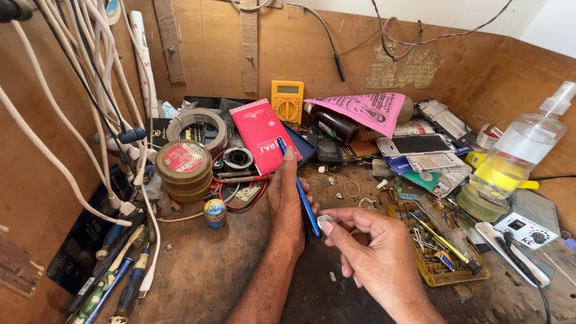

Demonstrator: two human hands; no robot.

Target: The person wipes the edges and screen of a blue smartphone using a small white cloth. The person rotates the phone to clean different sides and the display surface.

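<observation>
The left hand (287, 201) grips a blue phone (298, 186) on edge, thumb up along its near side, fingers wrapped behind; only the phone's thin blue rim shows, running from the thumb tip down toward the right hand. The right hand (369, 240) pinches a small silvery piece (326, 222) between thumb and forefinger, held against the phone's lower end. What that piece is cannot be made out, and the phone's face is turned away from view.

Both hands hover above the wooden bench (204, 270). Just behind the left hand a red booklet (259, 135) leans, with a yellow multimeter (287, 101) beyond it. To the right sits a yellow parts tray (441, 255), partly hidden by tools, and a clear spray bottle (519, 150). White cables (78, 120) hang at the left, cut off by the top edge. Tape rolls (183, 168) stand left of the booklet.
</observation>
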